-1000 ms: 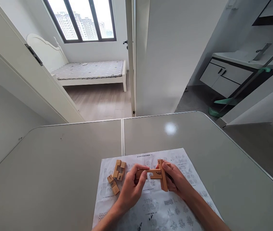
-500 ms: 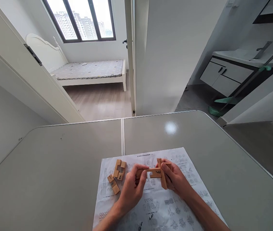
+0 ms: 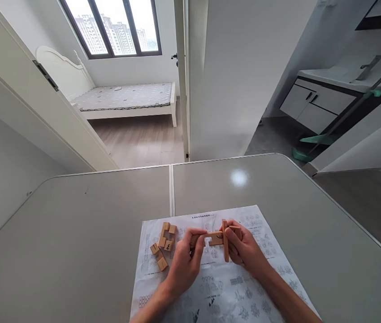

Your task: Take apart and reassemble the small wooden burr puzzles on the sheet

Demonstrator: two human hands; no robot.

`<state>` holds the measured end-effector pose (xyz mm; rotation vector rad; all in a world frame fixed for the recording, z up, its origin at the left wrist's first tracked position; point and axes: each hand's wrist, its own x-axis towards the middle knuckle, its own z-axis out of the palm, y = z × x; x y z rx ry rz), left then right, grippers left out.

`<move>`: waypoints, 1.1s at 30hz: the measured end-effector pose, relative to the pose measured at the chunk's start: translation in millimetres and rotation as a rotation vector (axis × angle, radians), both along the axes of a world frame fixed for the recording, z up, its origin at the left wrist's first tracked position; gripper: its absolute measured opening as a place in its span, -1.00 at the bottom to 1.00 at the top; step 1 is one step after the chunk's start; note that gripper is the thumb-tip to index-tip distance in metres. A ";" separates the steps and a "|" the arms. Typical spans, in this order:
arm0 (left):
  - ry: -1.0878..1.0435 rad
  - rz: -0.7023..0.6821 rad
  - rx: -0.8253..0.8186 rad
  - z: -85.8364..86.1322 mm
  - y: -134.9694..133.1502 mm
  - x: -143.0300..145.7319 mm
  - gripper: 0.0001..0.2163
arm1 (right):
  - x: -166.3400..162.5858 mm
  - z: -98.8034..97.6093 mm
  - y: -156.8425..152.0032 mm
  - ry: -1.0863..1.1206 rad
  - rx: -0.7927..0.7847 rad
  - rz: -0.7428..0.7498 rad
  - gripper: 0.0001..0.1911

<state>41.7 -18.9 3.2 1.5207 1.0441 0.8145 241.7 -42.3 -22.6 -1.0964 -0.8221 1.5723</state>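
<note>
Between my hands, above a printed paper sheet (image 3: 224,287), are notched wooden puzzle pieces. One notched piece (image 3: 216,236) with a dark mark lies sideways, its left end pinched by my left hand (image 3: 185,260). A second, upright piece (image 3: 226,244) crosses its right end. My right hand (image 3: 246,249) is closed around the crossing, with thumb in front and fingers behind. Part of a wooden end shows beside the right thumb; how the pieces lock there is hidden. Left of my left hand, several loose wooden puzzle pieces (image 3: 162,242) lie on the sheet, some bearing dark numerals.
The sheet lies on a grey table (image 3: 76,233) with a seam (image 3: 171,193) down its far half and a rounded rim. Past the table are a bed (image 3: 126,96) through a doorway, a wall, and a washbasin cabinet (image 3: 318,101) at right.
The upright piece in my right hand has turned slightly, so it now looks narrower and straighter. Both hands keep their holds, and the loose pieces stay put.
</note>
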 end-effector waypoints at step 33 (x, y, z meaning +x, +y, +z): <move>-0.051 -0.090 -0.007 2.9 -0.9 -2.4 -0.67 | 7.3 -0.1 0.0 0.041 -0.025 0.121 -0.52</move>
